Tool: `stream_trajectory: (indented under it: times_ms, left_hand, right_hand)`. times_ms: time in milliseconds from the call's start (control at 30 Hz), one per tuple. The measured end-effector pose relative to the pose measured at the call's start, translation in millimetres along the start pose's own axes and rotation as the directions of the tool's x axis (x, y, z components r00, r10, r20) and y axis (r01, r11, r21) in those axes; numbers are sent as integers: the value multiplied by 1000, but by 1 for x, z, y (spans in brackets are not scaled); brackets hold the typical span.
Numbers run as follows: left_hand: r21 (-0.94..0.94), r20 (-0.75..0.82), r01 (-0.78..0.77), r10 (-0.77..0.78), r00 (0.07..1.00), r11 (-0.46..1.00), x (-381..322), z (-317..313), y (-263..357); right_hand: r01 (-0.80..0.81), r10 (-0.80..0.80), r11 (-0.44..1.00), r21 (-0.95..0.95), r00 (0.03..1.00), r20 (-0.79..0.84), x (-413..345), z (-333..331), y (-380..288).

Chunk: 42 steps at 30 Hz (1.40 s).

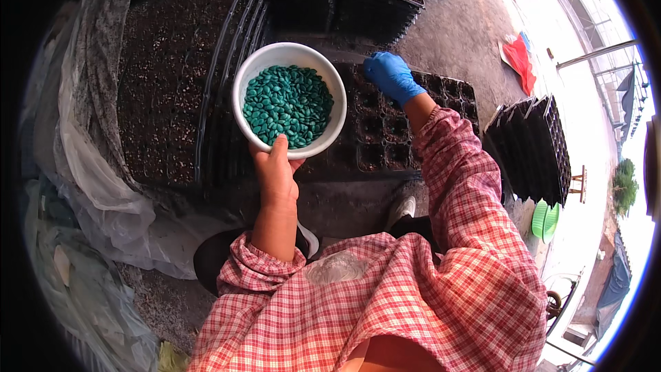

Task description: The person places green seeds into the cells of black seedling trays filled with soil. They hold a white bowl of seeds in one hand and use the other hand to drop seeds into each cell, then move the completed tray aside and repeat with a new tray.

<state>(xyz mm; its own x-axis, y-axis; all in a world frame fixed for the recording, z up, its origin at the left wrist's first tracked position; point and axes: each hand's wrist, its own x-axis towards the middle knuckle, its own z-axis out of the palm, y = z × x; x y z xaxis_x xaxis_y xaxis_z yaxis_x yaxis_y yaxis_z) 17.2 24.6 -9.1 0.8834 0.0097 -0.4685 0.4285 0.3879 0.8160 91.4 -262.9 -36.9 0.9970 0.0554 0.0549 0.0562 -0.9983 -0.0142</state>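
My bare left hand (277,173) grips a white plastic bowl (341,108) by its near rim, thumb over the edge. Green-coated seeds (289,103) cover the bowl's bottom in a thick layer. A blue disposable glove covers my right hand (391,76), its fingers curled over a black seedling tray (384,142); whatever they may hold is hidden. The tray's square cells have dark soil in them. Part of the tray is behind the bowl and my right forearm.
Stacked soil-filled trays (160,88) stand at left beside crumpled plastic sheeting (98,155). Further tray stacks (379,5) rise beyond the bowl. Leaning trays (532,150) and a green plastic basket (545,221) are on the right. A red bag (519,62) lies on the floor.
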Motion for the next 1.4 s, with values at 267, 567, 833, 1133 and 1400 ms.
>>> stream_trajectory:
  times_ms: [267,567,833,1133,1400]
  left_hand:
    - [5,48,38,-38,998,999,-1,3,1]
    - [-16,52,23,-22,998,1000,0,-1,-3]
    - [-10,96,-66,66,993,998,10,-6,-14]
    - [-24,-15,-28,27,1000,999,4,-10,0]
    - [-57,-88,-119,114,990,991,1,-8,6]
  right_hand:
    - [102,-97,948,-301,995,33,1,20,-5]
    - [120,-7,908,400,962,-274,-32,-48,-76]
    - [158,-125,923,352,985,-115,-30,-36,-140]
    - [-15,278,763,646,910,-308,0,-34,-75]
    - [-26,23,978,207,1000,15,28,15,-47]
